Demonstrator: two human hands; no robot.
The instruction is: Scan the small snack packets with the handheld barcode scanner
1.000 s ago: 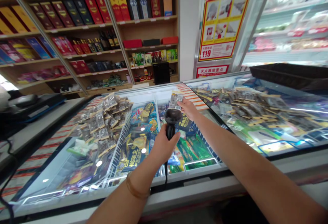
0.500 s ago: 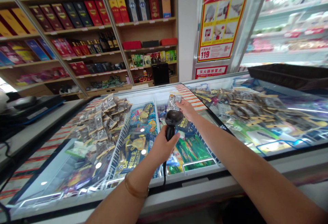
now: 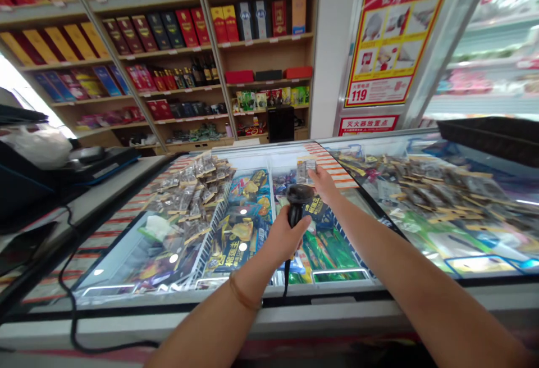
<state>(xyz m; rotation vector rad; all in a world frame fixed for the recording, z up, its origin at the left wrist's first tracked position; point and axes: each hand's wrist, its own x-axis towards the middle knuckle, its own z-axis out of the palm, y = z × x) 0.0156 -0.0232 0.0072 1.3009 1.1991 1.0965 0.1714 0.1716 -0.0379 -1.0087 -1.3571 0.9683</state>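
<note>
My left hand [image 3: 286,233] is wrapped round the handle of a black barcode scanner [image 3: 300,192], whose cord hangs down below the wrist. Just beyond the scanner's head, my right hand [image 3: 325,184] pinches a small clear packet [image 3: 305,171] by its right edge. A pale label shows on the packet, but its contents are too small to make out. Both hands are above the glass top of a chest freezer, where bagged frozen goods [image 3: 246,233] lie in wire baskets under them.
Similar small packets are heaped on the glass at left [image 3: 197,182] and right [image 3: 442,182]. A black tray [image 3: 492,137] stands at the back right. A black cable [image 3: 69,284] loops down at the left, near the counter. Shelves of boxes [image 3: 168,31] line the wall behind.
The view has swung left, so the scene sits further right. The small packet is turned a little, its label now facing more upright. Both hands keep their hold.
</note>
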